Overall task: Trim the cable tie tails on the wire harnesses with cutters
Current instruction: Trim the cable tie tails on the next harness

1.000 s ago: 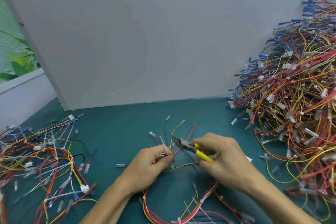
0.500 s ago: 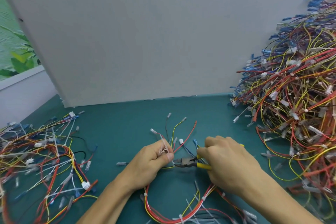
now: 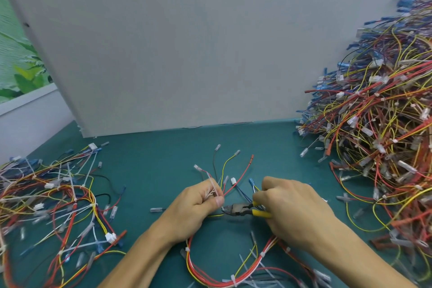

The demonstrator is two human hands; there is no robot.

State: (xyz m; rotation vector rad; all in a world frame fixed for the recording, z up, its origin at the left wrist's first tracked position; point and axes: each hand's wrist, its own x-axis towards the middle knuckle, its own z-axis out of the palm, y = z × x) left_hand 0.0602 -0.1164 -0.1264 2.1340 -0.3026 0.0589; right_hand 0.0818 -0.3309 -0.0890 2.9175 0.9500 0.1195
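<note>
Green matting (image 3: 163, 166) covers the bench below a grey panel. Well left of the cutters (image 3: 238, 208) sprawls a loose spread of harnesses (image 3: 58, 206). Just left of them, the left hand (image 3: 194, 208) pinches the harness (image 3: 240, 175) at its tie, with the white tail (image 3: 214, 186) standing above the thumb. The right hand (image 3: 292, 213) grips the yellow handles. Further right rises a large heap (image 3: 374, 124). The wires look light and floppy and the tail springy, so a hold close to the tie seems best.
</note>
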